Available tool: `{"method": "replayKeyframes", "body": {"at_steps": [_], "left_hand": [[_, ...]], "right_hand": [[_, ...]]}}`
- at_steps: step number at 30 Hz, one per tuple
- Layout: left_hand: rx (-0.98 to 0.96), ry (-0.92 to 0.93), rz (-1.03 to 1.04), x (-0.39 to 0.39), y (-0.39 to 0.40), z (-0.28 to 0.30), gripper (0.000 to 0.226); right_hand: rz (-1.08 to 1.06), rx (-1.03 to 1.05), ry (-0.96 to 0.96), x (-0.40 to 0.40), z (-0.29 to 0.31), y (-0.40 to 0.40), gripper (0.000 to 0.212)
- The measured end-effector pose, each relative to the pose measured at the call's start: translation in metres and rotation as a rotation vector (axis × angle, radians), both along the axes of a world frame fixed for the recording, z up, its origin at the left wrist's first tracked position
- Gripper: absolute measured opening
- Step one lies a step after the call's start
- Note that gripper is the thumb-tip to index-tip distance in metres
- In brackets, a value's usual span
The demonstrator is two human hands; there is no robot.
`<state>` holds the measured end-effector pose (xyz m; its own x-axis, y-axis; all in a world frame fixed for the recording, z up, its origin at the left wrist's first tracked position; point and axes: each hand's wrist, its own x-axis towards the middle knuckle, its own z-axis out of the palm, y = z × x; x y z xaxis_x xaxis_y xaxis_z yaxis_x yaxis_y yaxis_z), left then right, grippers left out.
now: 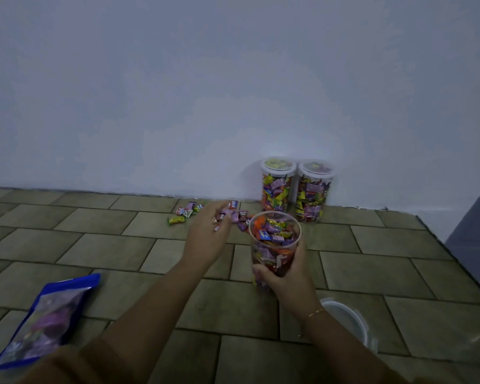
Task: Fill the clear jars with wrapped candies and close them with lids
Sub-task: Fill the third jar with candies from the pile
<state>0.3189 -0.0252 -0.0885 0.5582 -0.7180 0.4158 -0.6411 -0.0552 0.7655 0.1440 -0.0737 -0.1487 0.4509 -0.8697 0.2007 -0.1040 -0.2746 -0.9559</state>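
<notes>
Head view: the right hand (284,275) grips the open jar (275,245) low on its wall, just right of centre frame, tilted a little toward the camera. The left hand (208,235) reaches out flat over the loose candies (203,213) scattered on the floor (108,245) at centre; its fingers look fairly straight, but they blur into the wrappers, so I cannot tell whether any candy is pinched.

To do this step well, I would gather several candies in one scoop, bring them over the rim and drop them from close above, holding the jar steady and nearer upright so nothing spills.

The held jar looks nearly full, candies close to the rim. Two lidded jars (295,187) stand touching against the wall, above it in the frame, both packed. A spare lid (347,320) lies at lower right, just beside the right wrist. A blue bag (45,320) at lower left lies flat with some candies inside.
</notes>
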Motion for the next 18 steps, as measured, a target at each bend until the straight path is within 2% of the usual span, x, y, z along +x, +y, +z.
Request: {"method": "replayKeyframes", "body": {"at_steps": [4, 11, 15, 18], "left_hand": [[0.333, -0.091, 0.045, 0.031, -0.015, -0.035, 0.047], [0.687, -0.215, 0.098, 0.049, -0.049, -0.064, 0.068], [0.798, -0.345, 0.129, 0.066, -0.072, -0.069, 0.075], [0.883, -0.318, 0.080, 0.080, -0.086, -0.071, 0.076]], "right_hand": [[-0.038, -0.020, -0.024, 0.007, 0.002, -0.009, 0.107], [-0.036, -0.031, -0.034, 0.023, 0.000, -0.019, 0.110], [-0.017, -0.010, -0.046, 0.032, -0.004, -0.028, 0.108], [-0.010, -0.011, -0.046, 0.034, -0.006, -0.033, 0.110]]}}
